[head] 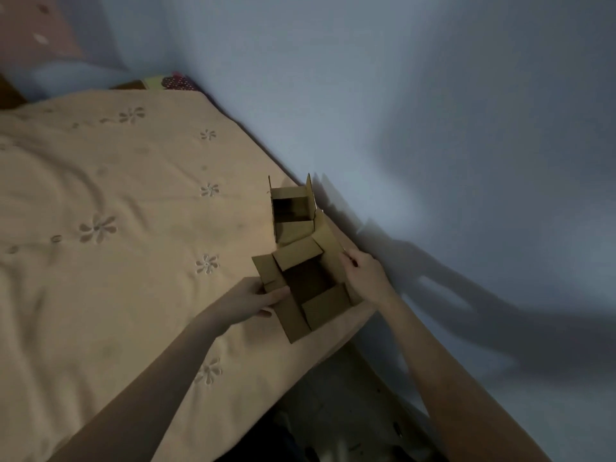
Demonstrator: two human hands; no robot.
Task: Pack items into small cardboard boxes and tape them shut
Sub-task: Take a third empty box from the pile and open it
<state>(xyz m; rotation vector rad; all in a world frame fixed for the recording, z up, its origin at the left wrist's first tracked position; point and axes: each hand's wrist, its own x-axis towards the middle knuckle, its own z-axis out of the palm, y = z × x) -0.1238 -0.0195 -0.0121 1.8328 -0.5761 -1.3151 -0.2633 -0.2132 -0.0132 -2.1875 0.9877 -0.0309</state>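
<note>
A small open cardboard box [305, 285] sits at the right edge of the bed [116, 228], between the two hands, its four flaps spread outward. The left hand [256, 300] grips the box's left flap, thumb on top. The right hand [363, 271] holds the right flap, fingers curled round its outer edge. A second open box [291, 211] stands just beyond it, touching it, close against the pale blue wall [433, 128].
</note>
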